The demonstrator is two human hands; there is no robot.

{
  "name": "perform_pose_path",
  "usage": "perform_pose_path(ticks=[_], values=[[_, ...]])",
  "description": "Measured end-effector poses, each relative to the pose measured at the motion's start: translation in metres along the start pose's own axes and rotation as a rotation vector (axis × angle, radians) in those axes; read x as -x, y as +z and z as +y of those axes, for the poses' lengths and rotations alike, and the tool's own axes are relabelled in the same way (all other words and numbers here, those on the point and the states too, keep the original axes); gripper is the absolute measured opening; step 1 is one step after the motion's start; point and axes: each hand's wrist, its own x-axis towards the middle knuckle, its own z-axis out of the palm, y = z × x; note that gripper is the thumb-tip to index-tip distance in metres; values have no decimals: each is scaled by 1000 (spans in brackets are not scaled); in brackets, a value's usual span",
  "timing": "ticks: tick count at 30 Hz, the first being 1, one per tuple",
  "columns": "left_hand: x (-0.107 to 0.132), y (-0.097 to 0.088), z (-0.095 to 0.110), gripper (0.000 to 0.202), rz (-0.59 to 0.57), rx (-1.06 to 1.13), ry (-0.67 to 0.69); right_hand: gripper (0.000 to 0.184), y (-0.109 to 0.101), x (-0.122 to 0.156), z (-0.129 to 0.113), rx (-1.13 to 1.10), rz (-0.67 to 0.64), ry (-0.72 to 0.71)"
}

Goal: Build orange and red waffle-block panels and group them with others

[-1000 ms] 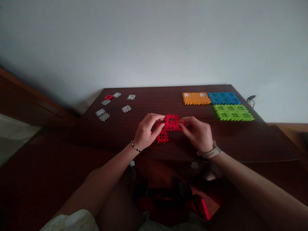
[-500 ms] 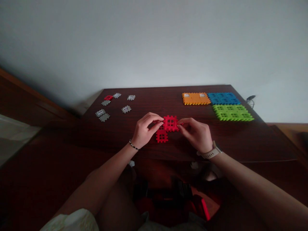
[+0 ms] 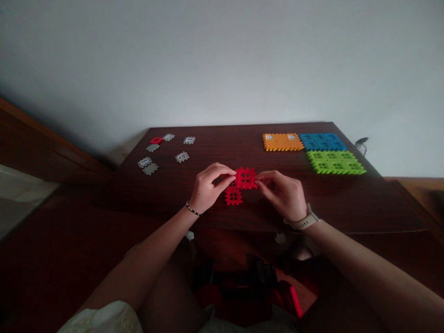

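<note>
Between my two hands is a red interlocking tile (image 3: 247,178) with notched edges and a window grid. My left hand (image 3: 213,185) pinches its left edge between thumb and fingertips, and my right hand (image 3: 282,192) pinches the right edge. Just below and to the left, a red window panel (image 3: 233,197) lies on the table, its upper part overlapped by the held tile. I cannot tell whether the two are joined.
On the dark wooden table (image 3: 222,143), an orange panel (image 3: 282,142), a blue panel (image 3: 323,141) and a green panel (image 3: 336,162) lie at the right. Several grey tiles (image 3: 182,157) and a small red tile (image 3: 156,140) are scattered at the left. A wall stands behind.
The held red tile has tipped slightly and sits a touch lower, closer to the panel beneath. Both hands keep their pinch and have barely moved.
</note>
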Motion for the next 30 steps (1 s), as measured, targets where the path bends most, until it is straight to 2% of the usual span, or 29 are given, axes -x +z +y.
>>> perform_pose_path(ticks=[11,30], values=[[1,-1,1,1,-7,17,-19,15,1,0,-4,-34,-2,-5],[4,-2,3,4,-29,-52,47,12,4,4,6,-58,-25,-9]])
